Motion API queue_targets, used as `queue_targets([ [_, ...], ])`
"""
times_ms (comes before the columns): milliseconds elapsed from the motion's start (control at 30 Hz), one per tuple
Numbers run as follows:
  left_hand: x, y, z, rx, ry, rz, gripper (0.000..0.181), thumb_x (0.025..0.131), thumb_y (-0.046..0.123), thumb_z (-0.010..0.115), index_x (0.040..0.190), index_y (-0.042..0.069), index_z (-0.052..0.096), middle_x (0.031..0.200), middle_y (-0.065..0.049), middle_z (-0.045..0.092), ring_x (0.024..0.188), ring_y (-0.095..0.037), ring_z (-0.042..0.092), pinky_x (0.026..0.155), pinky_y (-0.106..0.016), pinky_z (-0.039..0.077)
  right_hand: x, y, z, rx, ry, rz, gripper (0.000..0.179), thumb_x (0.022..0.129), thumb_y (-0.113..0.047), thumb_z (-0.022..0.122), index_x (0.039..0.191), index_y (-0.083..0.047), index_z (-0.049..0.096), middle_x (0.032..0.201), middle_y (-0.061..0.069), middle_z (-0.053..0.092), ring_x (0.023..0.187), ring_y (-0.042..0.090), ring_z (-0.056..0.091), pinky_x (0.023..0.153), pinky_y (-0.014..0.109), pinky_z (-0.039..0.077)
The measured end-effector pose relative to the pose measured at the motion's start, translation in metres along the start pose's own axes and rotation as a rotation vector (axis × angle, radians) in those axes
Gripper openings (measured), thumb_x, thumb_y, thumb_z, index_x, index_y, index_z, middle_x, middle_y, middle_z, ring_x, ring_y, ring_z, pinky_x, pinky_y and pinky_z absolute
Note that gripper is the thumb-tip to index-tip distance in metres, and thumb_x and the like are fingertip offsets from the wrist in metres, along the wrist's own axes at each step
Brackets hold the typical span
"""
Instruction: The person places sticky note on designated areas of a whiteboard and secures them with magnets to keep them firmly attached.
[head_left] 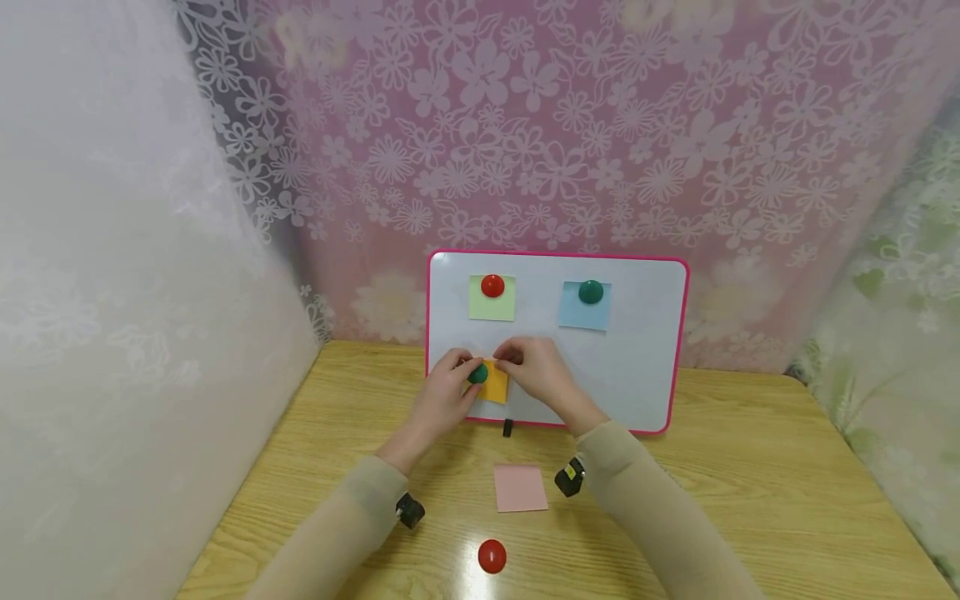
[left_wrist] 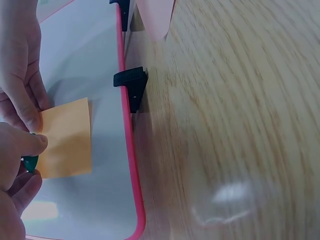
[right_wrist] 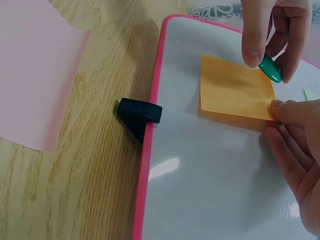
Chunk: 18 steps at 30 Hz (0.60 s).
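Observation:
An orange sticky note [head_left: 493, 385] lies against the lower left of the whiteboard [head_left: 630, 367]. With its thumb and fingers my left hand [head_left: 442, 396] pinches a green round magnet [right_wrist: 270, 69] at the note's top edge. My right hand [head_left: 542, 372] pinches the note's top right corner between thumb and finger, as the right wrist view shows. Higher on the board, a red magnet [head_left: 492, 286] sits on a light green note [head_left: 491, 310], and another green magnet [head_left: 591, 292] sits on a blue note [head_left: 583, 317].
The pink-rimmed board leans upright on the wooden table [head_left: 757, 483], with a black clip foot [right_wrist: 139, 112] at its lower edge. In front of it lie a pink note [head_left: 521, 488] and a red magnet [head_left: 492, 557]. A floral curtain [head_left: 570, 125] hangs behind.

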<state>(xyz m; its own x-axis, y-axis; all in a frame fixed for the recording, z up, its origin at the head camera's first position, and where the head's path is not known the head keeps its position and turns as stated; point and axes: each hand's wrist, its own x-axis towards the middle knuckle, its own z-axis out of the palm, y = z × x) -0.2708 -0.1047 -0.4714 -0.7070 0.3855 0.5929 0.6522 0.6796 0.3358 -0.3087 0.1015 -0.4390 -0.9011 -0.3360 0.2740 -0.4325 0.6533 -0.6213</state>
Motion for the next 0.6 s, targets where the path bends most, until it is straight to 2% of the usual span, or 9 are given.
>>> queue_targets([
  [600,0.005,-0.002,0.013,0.023,0.091,-0.005,0.034,0.091,0.002,0.085,0.124,-0.004,0.076,0.119,-0.014,0.065,0.107,-0.031,0.062,0.100,-0.038,0.057,0.000,-0.002,0.001,0.016,0.008,0.003,0.016,0.099,-0.008,0.078,0.114,-0.007,0.074,0.100,0.005,0.077,0.088,0.020,0.074,0.082,0.036,0.063],
])
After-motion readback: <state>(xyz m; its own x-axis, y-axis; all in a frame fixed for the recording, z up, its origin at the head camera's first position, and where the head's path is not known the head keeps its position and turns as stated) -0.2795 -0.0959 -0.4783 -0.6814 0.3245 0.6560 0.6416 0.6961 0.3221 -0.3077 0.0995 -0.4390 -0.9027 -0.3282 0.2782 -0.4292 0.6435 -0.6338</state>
